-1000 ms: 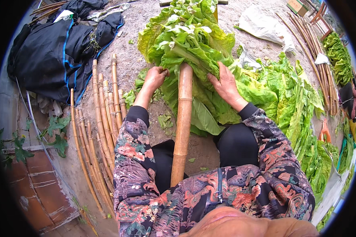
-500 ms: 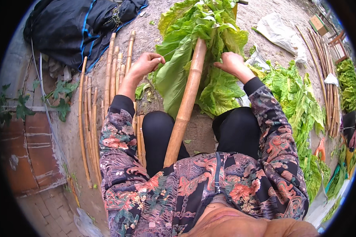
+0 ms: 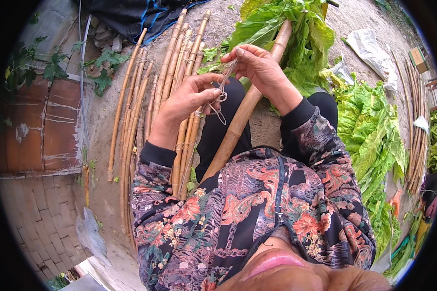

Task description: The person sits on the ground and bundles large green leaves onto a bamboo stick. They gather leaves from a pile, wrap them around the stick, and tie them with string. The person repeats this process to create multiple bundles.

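My left hand [image 3: 195, 96] and my right hand [image 3: 258, 66] are close together over my left knee. A thin pale string [image 3: 222, 92] runs between them, its loose loops hanging below my left fingers. Both hands pinch it. Behind them a thick bamboo pole [image 3: 245, 111] slants from my lap up and away to the right. Large green leaves [image 3: 303, 51] hang in a bunch around the pole's far end, partly hidden by my right hand.
Several bamboo poles [image 3: 131, 111] lie on the ground to my left. A long heap of green leaves [image 3: 364, 126] spreads to my right, with a white sack [image 3: 371, 56] beyond it. More poles [image 3: 415, 131] lie farther right. A black sheet [image 3: 145, 17] is at the far left.
My hands were apart on either side of the leafy pole. Now they have come together left of it, holding the looped string. The view has turned somewhat to the left.
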Tool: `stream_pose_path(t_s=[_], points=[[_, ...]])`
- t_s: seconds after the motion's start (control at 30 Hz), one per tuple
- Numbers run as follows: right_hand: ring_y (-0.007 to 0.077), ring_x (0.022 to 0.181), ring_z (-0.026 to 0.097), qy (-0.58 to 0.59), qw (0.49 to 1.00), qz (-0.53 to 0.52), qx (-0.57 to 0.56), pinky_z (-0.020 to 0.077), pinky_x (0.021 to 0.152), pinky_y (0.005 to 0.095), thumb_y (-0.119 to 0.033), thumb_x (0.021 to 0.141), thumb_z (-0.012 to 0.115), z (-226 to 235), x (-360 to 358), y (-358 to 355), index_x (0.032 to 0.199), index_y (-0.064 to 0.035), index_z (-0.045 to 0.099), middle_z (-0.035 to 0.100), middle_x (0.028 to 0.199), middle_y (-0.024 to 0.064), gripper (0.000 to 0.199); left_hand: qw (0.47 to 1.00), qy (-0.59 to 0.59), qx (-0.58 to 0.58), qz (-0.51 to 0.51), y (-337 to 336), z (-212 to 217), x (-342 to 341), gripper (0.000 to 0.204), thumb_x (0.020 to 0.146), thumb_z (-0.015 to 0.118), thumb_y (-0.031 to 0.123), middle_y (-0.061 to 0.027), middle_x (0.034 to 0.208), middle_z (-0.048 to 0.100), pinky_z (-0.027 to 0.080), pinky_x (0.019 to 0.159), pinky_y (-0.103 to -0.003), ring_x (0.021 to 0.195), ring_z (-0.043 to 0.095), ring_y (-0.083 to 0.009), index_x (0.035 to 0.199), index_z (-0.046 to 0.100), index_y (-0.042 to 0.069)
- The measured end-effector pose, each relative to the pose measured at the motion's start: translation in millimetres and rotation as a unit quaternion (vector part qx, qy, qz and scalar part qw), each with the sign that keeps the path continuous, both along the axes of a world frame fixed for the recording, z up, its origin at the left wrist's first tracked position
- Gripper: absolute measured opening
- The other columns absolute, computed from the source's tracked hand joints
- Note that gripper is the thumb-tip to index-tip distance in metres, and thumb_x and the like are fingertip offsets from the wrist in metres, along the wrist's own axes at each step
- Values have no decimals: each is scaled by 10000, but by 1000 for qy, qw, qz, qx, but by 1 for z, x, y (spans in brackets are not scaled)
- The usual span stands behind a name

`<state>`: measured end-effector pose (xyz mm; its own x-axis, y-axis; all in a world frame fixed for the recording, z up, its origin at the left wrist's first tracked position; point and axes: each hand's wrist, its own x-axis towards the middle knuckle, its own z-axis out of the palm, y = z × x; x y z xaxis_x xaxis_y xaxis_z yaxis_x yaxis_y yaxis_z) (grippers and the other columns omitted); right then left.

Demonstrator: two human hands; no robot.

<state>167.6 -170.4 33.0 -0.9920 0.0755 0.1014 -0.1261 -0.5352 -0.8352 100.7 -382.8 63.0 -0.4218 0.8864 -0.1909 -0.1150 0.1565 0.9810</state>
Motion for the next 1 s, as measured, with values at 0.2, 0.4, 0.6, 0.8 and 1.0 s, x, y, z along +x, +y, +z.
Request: stream_pose_path(t_s=[0.2,0.4,0.6,0.8,1.0], points=[[198,782,687,58,996,-71,6,531,630,256,-261,941,541,5,47,1,1048,-33,611,678,951,116,262,991,50,2,125,-120,-20,29,133,839,647,117,-48,729,663,409,461,-159,533,541,-47,886,697,3],[193,728,686,37,994,-99,-10,529,613,250,-267,937,549,-13,60,3,1018,-13,629,676,886,92,278,985,-31,-61,160,-208,-75,48,157,811,665,77,-77,920,657,466,553,-192,645,591,-90,948,683,1],[181,711,686,12,996,-84,9,517,614,257,-268,930,563,-25,72,12,1027,-5,640,674,883,68,291,914,150,-164,339,-200,-137,22,203,867,620,75,-62,1008,639,475,719,-214,793,595,-95,1045,651,-17],[161,707,681,-6,996,-90,23,524,628,252,-275,931,561,-21,77,25,1042,4,636,659,865,54,309,895,386,102,198,20,-6,70,186,785,685,-10,-37,913,598,464,695,-214,779,568,-100,966,652,13],[116,695,658,27,996,-79,18,538,640,232,-300,935,553,-20,76,35,1069,6,625,649,878,49,342,834,523,89,152,98,-8,72,190,741,693,4,-92,804,599,478,595,-274,639,585,-196,920,635,30]])
